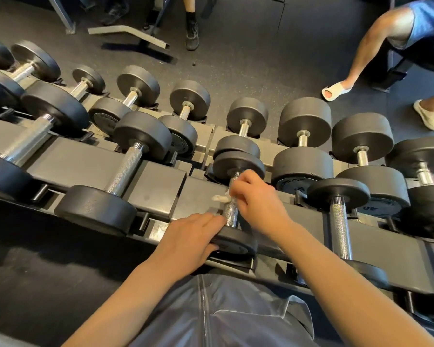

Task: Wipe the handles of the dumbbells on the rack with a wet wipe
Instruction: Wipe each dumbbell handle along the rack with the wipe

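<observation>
A small dumbbell (236, 242) with black ends and a knurled chrome handle (230, 213) lies on the near tier of the rack (85, 159). My right hand (257, 199) grips a crumpled white wet wipe (221, 197) wrapped round the upper part of that handle. My left hand (193, 236) rests on the dumbbell's near black end, fingers laid over its top. Part of the handle is hidden under my right hand.
Several more dumbbells fill both tiers, the closest ones at left (122, 175) and right (340, 221). Beyond the rack, a person's legs in pale sandals (335, 90) stand at the upper right. Another person's feet (192, 33) and a metal frame (128, 33) are at the top.
</observation>
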